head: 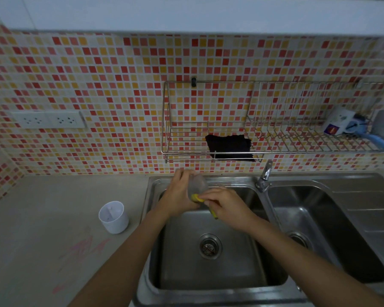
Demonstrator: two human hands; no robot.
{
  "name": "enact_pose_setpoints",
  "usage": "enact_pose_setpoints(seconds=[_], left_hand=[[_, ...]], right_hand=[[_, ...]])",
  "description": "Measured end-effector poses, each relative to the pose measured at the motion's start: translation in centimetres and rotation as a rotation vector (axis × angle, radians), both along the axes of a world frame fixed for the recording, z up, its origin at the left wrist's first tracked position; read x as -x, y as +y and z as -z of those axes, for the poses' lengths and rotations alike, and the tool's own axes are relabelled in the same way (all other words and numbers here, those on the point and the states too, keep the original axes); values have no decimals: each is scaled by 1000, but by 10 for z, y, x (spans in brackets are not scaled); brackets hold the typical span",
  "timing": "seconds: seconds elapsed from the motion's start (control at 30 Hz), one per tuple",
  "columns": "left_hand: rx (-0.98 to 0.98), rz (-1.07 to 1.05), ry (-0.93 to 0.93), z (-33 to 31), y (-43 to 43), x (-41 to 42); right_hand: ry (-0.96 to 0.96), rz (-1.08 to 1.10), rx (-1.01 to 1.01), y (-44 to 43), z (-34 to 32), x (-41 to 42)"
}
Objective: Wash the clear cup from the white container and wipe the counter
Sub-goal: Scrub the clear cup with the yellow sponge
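Left hand [179, 191] was wrapped around the clear cup [197, 183], gripping it from the left side, with the cup tilted and held over the back part of the left sink basin [208, 273]. Right hand [225, 206] was closed on a yellow sponge [196, 198], pinching it in the fingers and pressing it against the near end of the cup. A darker edge of the sponge showed below the right palm. Both forearms reached in from the bottom of the view and met above the basin.

Basin drain strainer [210, 245] sat below the hands, well apart from them. The faucet [265, 176] stood on the divider between the two basins, just right of the hands; no water stream could be made out. The second basin [341, 251] lay to the right.

White container [114, 217] stood upright on the grey counter [42, 218], left of the sink and near its rim. Pink scribbled marks [84, 248] lay on the counter in front of the container.

On the tiled wall [98, 74] above the sink hung a wire rack [275, 120]. A dark cloth [230, 147] lay draped in its left section. A double wall socket [49, 119] sat further left on the tiles.
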State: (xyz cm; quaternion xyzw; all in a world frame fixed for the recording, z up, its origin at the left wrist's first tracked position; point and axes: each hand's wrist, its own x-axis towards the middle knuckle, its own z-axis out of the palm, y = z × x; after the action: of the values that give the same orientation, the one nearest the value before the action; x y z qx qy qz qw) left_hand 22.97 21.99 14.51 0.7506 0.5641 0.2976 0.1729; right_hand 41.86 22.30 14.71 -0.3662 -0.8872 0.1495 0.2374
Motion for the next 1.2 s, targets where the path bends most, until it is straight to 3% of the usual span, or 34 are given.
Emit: enact_pose_setpoints(seconds=[0.27,0.5,0.7,0.9,1.2], left_hand=[[9,34,155,-6,3,1],[24,64,143,-8,0,9],[24,98,120,-7,-1,6],[41,52,131,-12,1,15],[103,157,93,-17,2,9]], right_hand=[[-335,-23,-376,9,-11,-5],[-187,-21,-190,-2,7,-1],[-316,1,-369,5,-10,-4],[-124,-53,-254,-9,-1,-10],[-255,-70,-333,7,5,-15]])
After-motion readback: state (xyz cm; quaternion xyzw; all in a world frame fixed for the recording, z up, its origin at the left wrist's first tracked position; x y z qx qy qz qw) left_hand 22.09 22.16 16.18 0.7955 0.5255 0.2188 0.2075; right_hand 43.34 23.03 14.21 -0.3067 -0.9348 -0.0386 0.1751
